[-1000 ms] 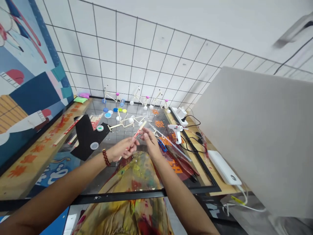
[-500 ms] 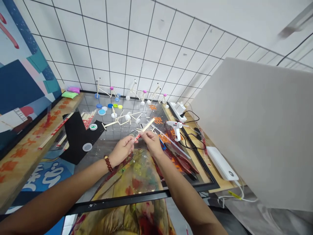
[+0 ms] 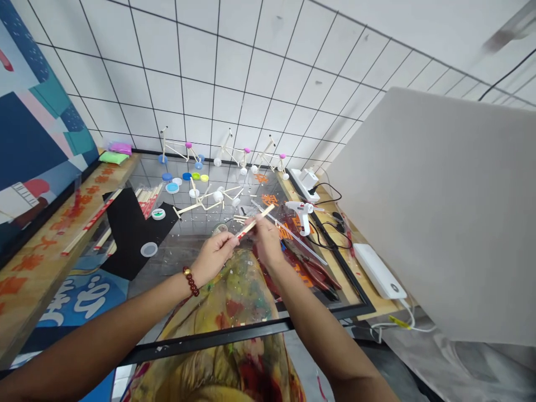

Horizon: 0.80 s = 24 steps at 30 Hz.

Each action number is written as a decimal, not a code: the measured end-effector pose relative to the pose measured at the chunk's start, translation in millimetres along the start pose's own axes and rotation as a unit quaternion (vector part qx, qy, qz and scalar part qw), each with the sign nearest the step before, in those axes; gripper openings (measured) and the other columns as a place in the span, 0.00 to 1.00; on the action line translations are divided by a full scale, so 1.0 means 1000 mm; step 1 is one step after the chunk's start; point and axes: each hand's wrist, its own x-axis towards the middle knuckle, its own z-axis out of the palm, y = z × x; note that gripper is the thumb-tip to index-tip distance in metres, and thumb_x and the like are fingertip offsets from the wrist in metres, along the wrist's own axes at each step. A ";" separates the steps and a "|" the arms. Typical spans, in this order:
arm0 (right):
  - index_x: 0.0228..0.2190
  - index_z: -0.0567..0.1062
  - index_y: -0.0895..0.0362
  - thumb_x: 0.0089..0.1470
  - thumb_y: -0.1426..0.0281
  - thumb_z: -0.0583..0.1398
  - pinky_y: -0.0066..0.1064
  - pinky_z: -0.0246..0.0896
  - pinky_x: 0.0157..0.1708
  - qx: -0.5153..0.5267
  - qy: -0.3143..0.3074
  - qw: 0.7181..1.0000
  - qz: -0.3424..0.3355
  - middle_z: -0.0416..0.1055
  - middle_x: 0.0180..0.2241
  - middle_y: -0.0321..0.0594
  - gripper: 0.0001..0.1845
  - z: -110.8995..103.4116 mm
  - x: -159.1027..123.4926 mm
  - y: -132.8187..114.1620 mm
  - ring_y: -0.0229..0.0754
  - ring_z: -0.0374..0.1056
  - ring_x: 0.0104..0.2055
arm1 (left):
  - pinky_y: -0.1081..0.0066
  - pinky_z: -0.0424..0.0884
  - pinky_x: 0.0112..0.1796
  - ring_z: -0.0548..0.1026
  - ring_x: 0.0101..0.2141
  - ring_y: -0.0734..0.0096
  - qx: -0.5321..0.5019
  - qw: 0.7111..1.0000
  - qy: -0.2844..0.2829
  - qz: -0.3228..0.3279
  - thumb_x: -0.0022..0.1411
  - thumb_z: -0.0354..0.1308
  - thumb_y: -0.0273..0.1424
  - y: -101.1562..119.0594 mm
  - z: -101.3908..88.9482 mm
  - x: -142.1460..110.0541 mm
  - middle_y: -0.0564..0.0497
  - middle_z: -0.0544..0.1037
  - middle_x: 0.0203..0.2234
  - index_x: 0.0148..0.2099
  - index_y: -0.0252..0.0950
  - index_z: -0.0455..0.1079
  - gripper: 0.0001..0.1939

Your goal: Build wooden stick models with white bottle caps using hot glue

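Note:
My left hand [image 3: 215,258], with a beaded bracelet on its wrist, is closed round the lower end of a pair of pale wooden chopsticks [image 3: 265,213] with a bit of red-printed wrapper showing. They slant up to the right over the glass tabletop. Slightly blurred, my right hand [image 3: 270,247] pinches them farther up. Just beyond lies an unfinished stick frame [image 3: 203,204] with white bottle caps on it. A white glue gun [image 3: 300,215] stands right of my right hand, and red-handled pliers [image 3: 316,271] lie below it.
Several small stick bicycles [image 3: 228,148] with cap wheels line the tiled wall. Coloured bottle caps [image 3: 172,187] lie before them. On the left, wrapped chopsticks [image 3: 151,202] rest by black card [image 3: 128,234]. A power strip [image 3: 302,184], cables and a white box [image 3: 377,271] occupy the right side.
My right hand has slid up the chopsticks, away from my left hand, towards their upper end. My left hand has moved slightly right, still holding the lower end.

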 end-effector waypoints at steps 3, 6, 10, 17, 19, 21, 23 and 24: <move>0.27 0.79 0.55 0.57 0.48 0.59 0.31 0.58 0.31 -0.059 -0.068 0.996 0.015 0.70 0.23 0.34 0.24 0.005 -0.008 0.008 0.39 0.63 0.27 | 0.75 0.49 0.20 0.53 0.17 0.78 -0.048 0.999 0.014 -0.009 0.60 0.56 0.53 0.000 0.002 0.000 0.61 0.58 0.16 0.37 0.37 0.66 0.22; 0.31 0.80 0.54 0.56 0.51 0.60 0.31 0.60 0.34 -0.074 -0.051 0.996 -0.005 0.73 0.29 0.36 0.20 0.009 -0.011 0.006 0.40 0.65 0.31 | 0.75 0.48 0.20 0.53 0.17 0.78 -0.053 0.998 0.001 -0.013 0.60 0.55 0.54 0.001 0.001 -0.001 0.60 0.59 0.16 0.37 0.36 0.68 0.24; 0.34 0.78 0.54 0.55 0.54 0.61 0.31 0.60 0.31 -0.007 0.042 0.998 -0.035 0.73 0.31 0.38 0.17 0.007 -0.008 -0.009 0.39 0.63 0.30 | 0.75 0.51 0.22 0.56 0.19 0.77 -0.013 1.000 -0.021 -0.007 0.62 0.53 0.51 0.000 0.000 -0.002 0.59 0.59 0.16 0.34 0.36 0.68 0.22; 0.27 0.65 0.51 0.55 0.48 0.55 0.33 0.58 0.30 0.034 0.194 0.966 -0.169 0.63 0.27 0.34 0.20 -0.054 0.009 -0.069 0.38 0.57 0.26 | 0.74 0.55 0.24 0.59 0.21 0.75 0.068 0.997 -0.025 0.008 0.65 0.50 0.47 -0.003 0.000 -0.003 0.57 0.62 0.18 0.31 0.36 0.69 0.21; 0.25 0.60 0.51 0.55 0.47 0.54 0.30 0.53 0.25 0.042 0.240 0.944 -0.224 0.58 0.25 0.31 0.22 -0.075 0.002 -0.091 0.35 0.51 0.22 | 0.74 0.55 0.25 0.60 0.21 0.75 0.072 0.997 -0.020 0.009 0.64 0.50 0.48 -0.002 0.001 -0.004 0.57 0.63 0.18 0.30 0.36 0.69 0.21; 0.26 0.63 0.51 0.55 0.52 0.58 0.27 0.44 0.20 0.011 0.266 0.925 -0.272 0.56 0.23 0.28 0.18 -0.084 -0.013 -0.107 0.32 0.45 0.19 | 0.74 0.55 0.25 0.59 0.21 0.75 0.062 0.998 -0.020 0.006 0.63 0.51 0.49 -0.002 0.001 -0.003 0.58 0.62 0.18 0.31 0.36 0.69 0.22; 0.28 0.69 0.51 0.56 0.54 0.60 0.27 0.42 0.18 -0.097 0.206 0.950 -0.215 0.53 0.19 0.27 0.14 -0.079 -0.031 -0.115 0.33 0.45 0.17 | 0.74 0.53 0.24 0.57 0.20 0.76 0.042 0.999 -0.018 0.002 0.63 0.51 0.50 -0.002 0.002 -0.003 0.59 0.60 0.17 0.31 0.36 0.69 0.22; 0.29 0.72 0.52 0.55 0.55 0.62 0.28 0.45 0.18 -0.190 0.137 0.958 -0.167 0.56 0.19 0.28 0.13 -0.072 -0.040 -0.114 0.34 0.49 0.17 | 0.74 0.52 0.23 0.56 0.19 0.76 0.032 0.999 -0.014 0.000 0.62 0.51 0.50 -0.002 0.002 -0.002 0.59 0.59 0.17 0.31 0.36 0.69 0.22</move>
